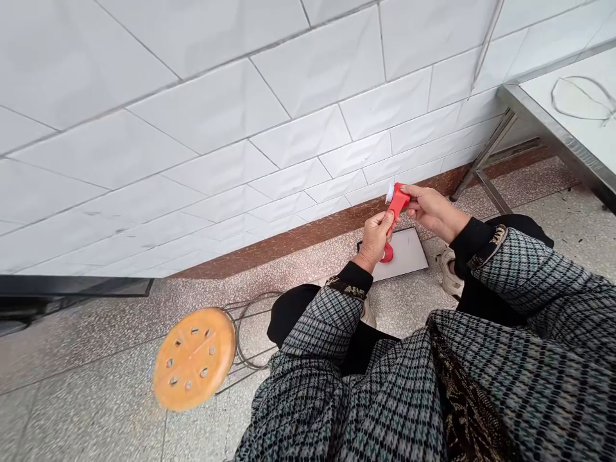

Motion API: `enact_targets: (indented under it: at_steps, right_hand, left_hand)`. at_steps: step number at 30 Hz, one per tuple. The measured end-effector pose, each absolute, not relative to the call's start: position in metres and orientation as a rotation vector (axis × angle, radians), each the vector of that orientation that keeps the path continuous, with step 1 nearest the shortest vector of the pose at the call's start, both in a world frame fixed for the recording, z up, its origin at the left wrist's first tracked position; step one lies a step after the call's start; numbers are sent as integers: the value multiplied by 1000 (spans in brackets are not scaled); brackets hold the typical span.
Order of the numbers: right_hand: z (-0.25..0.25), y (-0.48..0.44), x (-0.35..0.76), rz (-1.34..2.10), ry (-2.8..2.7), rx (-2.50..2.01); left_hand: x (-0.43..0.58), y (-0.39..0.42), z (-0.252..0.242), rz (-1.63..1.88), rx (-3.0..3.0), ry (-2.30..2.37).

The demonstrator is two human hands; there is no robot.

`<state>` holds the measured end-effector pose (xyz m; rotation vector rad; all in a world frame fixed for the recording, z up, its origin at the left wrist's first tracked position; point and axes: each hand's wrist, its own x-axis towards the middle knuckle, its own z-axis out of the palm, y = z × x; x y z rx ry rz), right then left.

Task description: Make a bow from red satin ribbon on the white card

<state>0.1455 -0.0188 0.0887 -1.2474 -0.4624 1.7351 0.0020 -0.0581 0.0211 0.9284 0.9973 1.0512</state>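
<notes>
A red plastic-looking piece with a white round end point(397, 201) is held up in front of the wall, between both my hands. My left hand point(377, 236) is closed around its lower part, with the thumb pressed along it. My right hand point(430, 206) pinches its upper end between thumb and fingers. What kind of thing it is, I cannot make out. Just below my left hand shows a round red piece point(387, 254); whether it joins the held piece is hidden. Behind and under it, a flat white panel with a dark edge point(409, 253) lies on the floor.
White tiles point(308, 135) cover the wall, with a brown skirting strip at its foot. An orange round stool point(195, 359) with a wire frame is at the left. At the right stands a metal-edged table point(553, 122) with a thin wire loop on top. A dark flat object point(72, 287) juts in at far left.
</notes>
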Motion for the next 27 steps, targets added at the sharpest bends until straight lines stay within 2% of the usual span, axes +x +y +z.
enact_targets:
  at_steps: [16,23,27]
  right_hand:
    - [102,-22,151,2008,-252,-1221]
    - [104,-22,156,1919,-284,-1174]
    - [103,-22,158,1883,-326,-1181]
  left_hand:
    - [-6,-49,14,881,805,808]
    - [-5,-50,11,1045,1002,948]
    - [0,-58,13,1017,1054,900]
